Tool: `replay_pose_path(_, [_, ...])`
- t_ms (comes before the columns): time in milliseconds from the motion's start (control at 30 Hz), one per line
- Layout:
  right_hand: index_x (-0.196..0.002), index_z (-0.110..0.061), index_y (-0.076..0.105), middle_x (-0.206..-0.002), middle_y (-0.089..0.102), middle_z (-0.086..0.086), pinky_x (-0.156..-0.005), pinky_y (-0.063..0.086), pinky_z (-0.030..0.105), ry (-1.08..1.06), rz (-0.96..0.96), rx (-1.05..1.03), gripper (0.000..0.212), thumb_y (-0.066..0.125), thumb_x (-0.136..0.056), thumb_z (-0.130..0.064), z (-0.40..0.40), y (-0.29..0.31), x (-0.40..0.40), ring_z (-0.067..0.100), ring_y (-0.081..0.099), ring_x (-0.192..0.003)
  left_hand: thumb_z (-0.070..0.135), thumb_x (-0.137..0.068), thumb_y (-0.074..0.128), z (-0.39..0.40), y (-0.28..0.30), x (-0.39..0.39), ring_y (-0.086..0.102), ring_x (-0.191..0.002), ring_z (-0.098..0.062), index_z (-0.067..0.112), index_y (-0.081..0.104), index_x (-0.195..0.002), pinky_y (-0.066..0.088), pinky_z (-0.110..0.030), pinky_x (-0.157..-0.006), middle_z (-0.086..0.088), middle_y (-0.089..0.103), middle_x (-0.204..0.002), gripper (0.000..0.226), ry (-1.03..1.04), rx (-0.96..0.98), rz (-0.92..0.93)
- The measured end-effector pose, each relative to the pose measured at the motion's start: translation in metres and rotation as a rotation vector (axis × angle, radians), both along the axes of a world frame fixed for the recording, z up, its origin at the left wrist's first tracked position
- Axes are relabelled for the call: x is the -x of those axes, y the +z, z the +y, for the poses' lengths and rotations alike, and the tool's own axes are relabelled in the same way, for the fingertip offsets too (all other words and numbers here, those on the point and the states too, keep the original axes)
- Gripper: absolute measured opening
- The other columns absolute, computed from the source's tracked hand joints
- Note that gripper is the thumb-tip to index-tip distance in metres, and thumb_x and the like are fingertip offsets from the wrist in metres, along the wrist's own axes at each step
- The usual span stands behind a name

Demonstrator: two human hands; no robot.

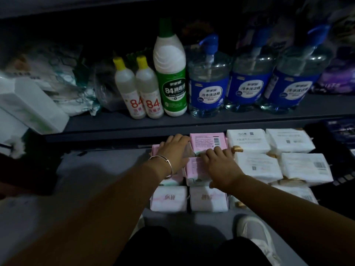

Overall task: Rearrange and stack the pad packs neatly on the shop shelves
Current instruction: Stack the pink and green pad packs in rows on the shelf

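pink packs: flat pink plastic-wrapped pad packs (207,140), barcode side up, at the low shelf's back.
white packs: white soft-wrapped pad packs (247,140) stacked in rows just right of them.

Glossy plastic-wrapped pad packs (207,144); clear plastic bottles (208,81)

- One view only, from the person's head, looking forward and steeply down.
- It sits close above the lower shelf (107,169), with both forearms reaching in from the near edge.
- The upper shelf (192,121) crosses the far half.
- A wide lens bends the edges.
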State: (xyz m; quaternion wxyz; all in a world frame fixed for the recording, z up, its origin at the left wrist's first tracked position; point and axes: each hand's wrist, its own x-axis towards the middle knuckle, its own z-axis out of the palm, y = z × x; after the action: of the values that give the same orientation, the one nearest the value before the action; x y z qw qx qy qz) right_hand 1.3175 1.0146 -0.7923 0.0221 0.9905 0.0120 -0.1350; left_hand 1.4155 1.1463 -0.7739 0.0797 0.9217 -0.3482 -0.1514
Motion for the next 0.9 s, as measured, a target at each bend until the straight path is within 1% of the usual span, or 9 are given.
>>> replay_pose_path(100, [-0.142,-0.013,0.030,-0.137,0.036,0.009,-0.106,0.026,0.039,0.022,-0.085,-0.054,0.059,0.054,-0.091,-0.032,-0.003,-0.004,0.000,0.026,0.033,-0.124,0.031,-0.085,0.063,-0.020,-0.007,-0.007,0.028,-0.133,-0.019,0.024,0.028,-0.144,0.026,-0.031,-0.103,0.003,0.031,-0.146,0.069,-0.027,0.050,-0.011])
replay_pose_path(167, [-0.135,-0.013,0.040,-0.131,0.042,0.009,-0.102,0.031,0.040,0.060,-0.128,-0.102,0.055,0.059,-0.087,-0.030,-0.004,-0.007,0.003,0.027,0.040,-0.119,0.033,-0.085,0.063,-0.035,-0.011,-0.011,0.023,-0.137,-0.017,0.023,0.024,-0.146,0.022,-0.030,-0.107,0.004,0.027,-0.149,0.073,-0.065,0.060,-0.019])
replay_pose_path(267, [-0.100,-0.013,0.063,-0.096,0.065,0.008,-0.076,0.052,0.038,0.118,-0.171,-0.155,0.064,0.087,-0.045,-0.035,-0.011,-0.018,0.010,0.024,0.062,-0.084,0.031,-0.084,0.066,-0.055,-0.016,-0.017,0.017,-0.141,-0.018,0.019,0.017,-0.149,0.019,-0.031,-0.112,0.001,0.019,-0.154,0.082,-0.127,-0.013,-0.022])
replay_pose_path(333, [-0.086,-0.017,0.064,-0.080,0.065,0.002,-0.065,0.053,0.032,0.112,-0.207,-0.162,0.067,0.088,-0.027,-0.039,-0.017,-0.021,0.013,0.019,0.061,-0.069,0.033,-0.081,0.069,-0.067,-0.021,-0.018,0.019,-0.140,-0.022,0.017,0.014,-0.149,0.020,-0.034,-0.112,-0.003,0.021,-0.153,0.089,-0.135,-0.089,-0.020])
replay_pose_path(400, [-0.089,-0.017,0.065,-0.086,0.065,0.001,-0.071,0.052,0.031,0.121,-0.185,-0.154,0.063,0.087,-0.034,-0.040,-0.022,-0.016,0.017,0.018,0.061,-0.076,0.040,-0.078,0.070,-0.075,-0.025,-0.016,0.023,-0.136,-0.025,0.015,0.016,-0.148,0.024,-0.038,-0.108,-0.006,0.026,-0.148,0.092,-0.146,-0.185,-0.083])
replay_pose_path(467, [-0.115,-0.013,0.059,-0.117,0.059,0.007,-0.093,0.042,0.037,0.135,-0.104,-0.184,0.061,0.078,-0.060,-0.034,-0.026,-0.011,0.018,0.023,0.055,-0.103,0.047,-0.076,0.069,-0.078,-0.029,-0.014,0.026,-0.131,-0.027,0.014,0.024,-0.143,0.027,-0.040,-0.104,-0.008,0.028,-0.142,0.087,-0.164,-0.255,-0.166])
replay_pose_path(533, [-0.132,-0.012,0.047,-0.135,0.048,0.008,-0.102,0.029,0.038,0.156,-0.115,-0.193,0.063,0.067,-0.075,-0.027,-0.032,-0.013,0.020,0.026,0.044,-0.119,0.048,-0.075,0.069,-0.080,-0.032,-0.013,0.028,-0.127,-0.027,0.014,0.031,-0.138,0.028,-0.040,-0.102,-0.009,0.029,-0.137,0.081,-0.178,-0.275,-0.206])
replay_pose_path(767, [-0.136,-0.018,0.039,-0.136,0.044,0.003,-0.105,0.024,0.034,0.173,-0.108,-0.252,0.064,0.065,-0.080,-0.034,-0.034,-0.004,0.020,0.021,0.038,-0.122,0.032,-0.069,0.077,-0.078,-0.017,-0.020,0.045,-0.119,-0.028,0.011,0.039,-0.124,0.039,-0.037,-0.099,-0.010,0.048,-0.128,0.071,-0.079,-0.212,-0.011])
replay_pose_path(900, [-0.129,-0.020,0.043,-0.127,0.047,0.000,-0.099,0.025,0.030,0.152,-0.082,-0.280,0.062,0.068,-0.077,-0.041,-0.036,0.030,0.015,0.017,0.039,-0.114,0.027,-0.064,0.078,-0.050,0.042,-0.039,0.057,-0.094,-0.022,0.016,0.051,-0.117,0.049,-0.026,-0.075,-0.005,0.060,-0.110,0.060,0.053,-0.105,0.173])
